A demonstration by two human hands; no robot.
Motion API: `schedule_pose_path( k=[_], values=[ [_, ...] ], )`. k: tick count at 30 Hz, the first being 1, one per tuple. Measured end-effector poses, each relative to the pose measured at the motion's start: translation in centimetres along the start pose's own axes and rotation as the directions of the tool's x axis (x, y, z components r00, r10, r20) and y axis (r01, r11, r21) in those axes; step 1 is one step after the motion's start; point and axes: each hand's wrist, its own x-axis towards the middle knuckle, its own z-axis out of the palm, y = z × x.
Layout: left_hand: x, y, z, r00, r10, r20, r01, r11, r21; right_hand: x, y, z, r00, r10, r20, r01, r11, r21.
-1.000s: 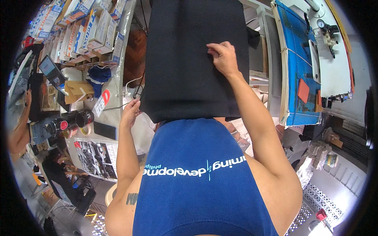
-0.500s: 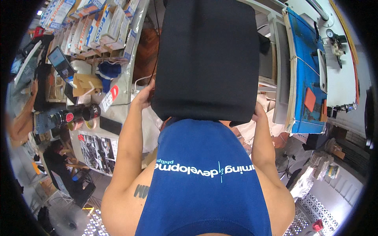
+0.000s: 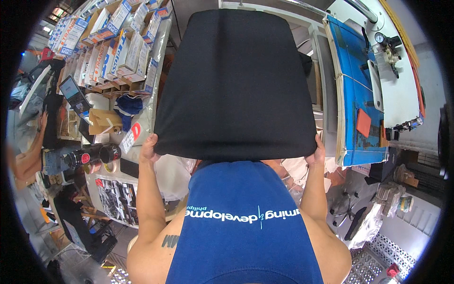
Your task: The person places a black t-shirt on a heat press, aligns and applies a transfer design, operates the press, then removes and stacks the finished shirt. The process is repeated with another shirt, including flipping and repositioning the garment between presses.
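My blue sleeveless top [image 3: 246, 241] fills the lower middle, its neckline cut off by the bottom edge. My upper arms run out to either side of it, then my forearms reach forward, nearly parallel and slightly bent at the elbows. My left hand [image 3: 150, 149] is at the near left corner of a black cloth [image 3: 236, 90], and my right hand [image 3: 316, 151] is at the near right corner, about level with it. Each hand grips its corner: the thumbs show at the edge, while most of the fingers are tucked out of sight. The cloth lies in front of me, smooth and broad with rounded far corners; whatever supports it underneath is hidden.

To the left, a dark smartphone [image 3: 129, 168] lies on a table, partly behind my forearm. Beyond it stands an open laptop [image 3: 75, 92], its screen too small to make out. Farther right is a blue-topped frame [image 3: 352, 85]. Farthest off, boxes [image 3: 135, 54] crowd the upper left, where the round dark rim crops the view.
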Motion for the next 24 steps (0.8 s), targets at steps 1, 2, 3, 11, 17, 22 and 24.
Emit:
schedule_pose_path(
  k=[1,2,3,11,17,22,24],
  values=[
    [0.0,-0.1,0.3,0.998,-0.010,-0.069,0.013,0.999,0.043,0.1,0.0,-0.4,1.000,-0.002,-0.003,0.002,1.000,0.000],
    [0.2,-0.1,0.5,0.974,-0.038,-0.224,0.060,0.994,0.092,0.2,0.0,-0.8,1.000,-0.003,0.004,0.003,1.000,0.006],
    [0.3,-0.2,0.6,0.987,0.019,-0.161,-0.001,0.994,0.107,0.3,0.1,-1.3,0.999,-0.050,-0.021,0.050,0.998,-0.039],
    [0.5,-0.7,-2.2,0.978,-0.038,-0.206,0.096,0.955,0.280,1.3,0.9,-3.7,0.985,-0.050,-0.164,0.022,0.986,-0.168],
    [0.0,-0.2,-3.0,0.998,-0.053,-0.040,0.062,0.965,0.254,1.0,1.4,-3.5,0.969,-0.124,-0.215,0.064,0.962,-0.266],
    [0.0,0.1,-2.7,0.996,-0.066,0.057,0.061,0.994,0.093,0.0,1.2,-2.0,0.986,-0.125,-0.106,0.120,0.991,-0.054],
    [-0.2,0.1,-2.8,0.997,-0.063,0.052,0.059,0.996,0.073,-0.5,1.0,-1.5,0.983,-0.097,-0.157,0.094,0.995,-0.027]
  ],
)
